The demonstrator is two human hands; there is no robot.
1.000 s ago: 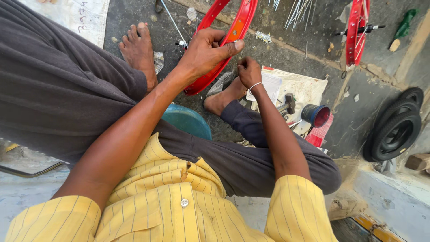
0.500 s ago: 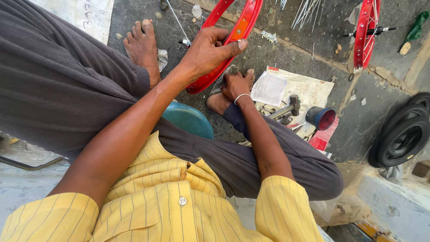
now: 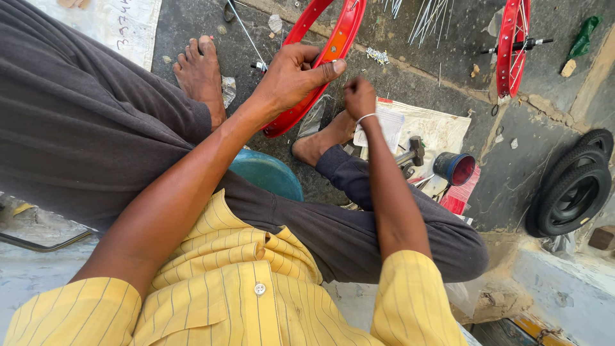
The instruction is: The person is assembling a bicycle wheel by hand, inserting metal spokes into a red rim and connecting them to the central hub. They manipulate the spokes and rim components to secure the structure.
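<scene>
The fingers of the left hand point(image 3: 291, 77) are wrapped around the curved red metal wheel rim point(image 3: 333, 45), with the thumb pressed on its outer face. Just beside the rim, the right hand point(image 3: 360, 96) is closed in a pinch; what is pinched cannot be told. Below the rim, a white paper sheet point(image 3: 435, 128) is spread, and a small hammer point(image 3: 410, 154) and a blue tin cup point(image 3: 455, 168) are placed on it.
</scene>
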